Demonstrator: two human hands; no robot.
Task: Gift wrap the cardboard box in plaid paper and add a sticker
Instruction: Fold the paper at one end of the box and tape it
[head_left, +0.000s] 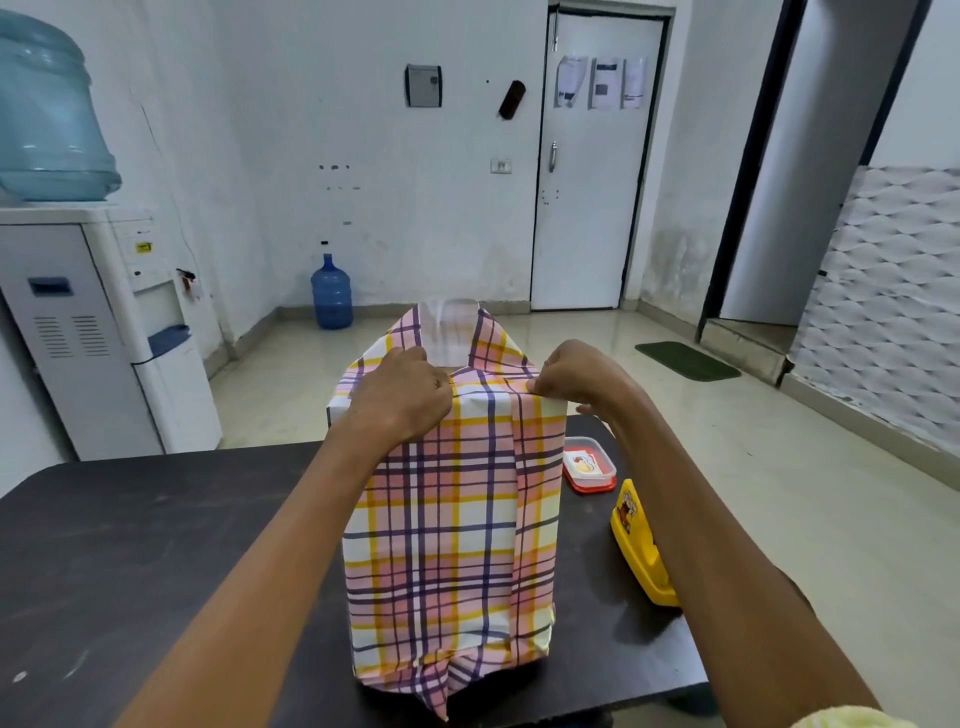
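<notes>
On the dark flat table (130, 545) stands one tall box (452, 519) wrapped in pink-and-yellow plaid paper (496, 345), left hand (402, 395) and right hand (576, 376) both pinching its top fold.

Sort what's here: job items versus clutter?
Job: tall box in pink-yellow-purple plaid paper; left hand, right hand pinching its top fold.
Clutter: red-based clear plastic tub; yellow plastic case; blue water jug; green floor mat.
</notes>
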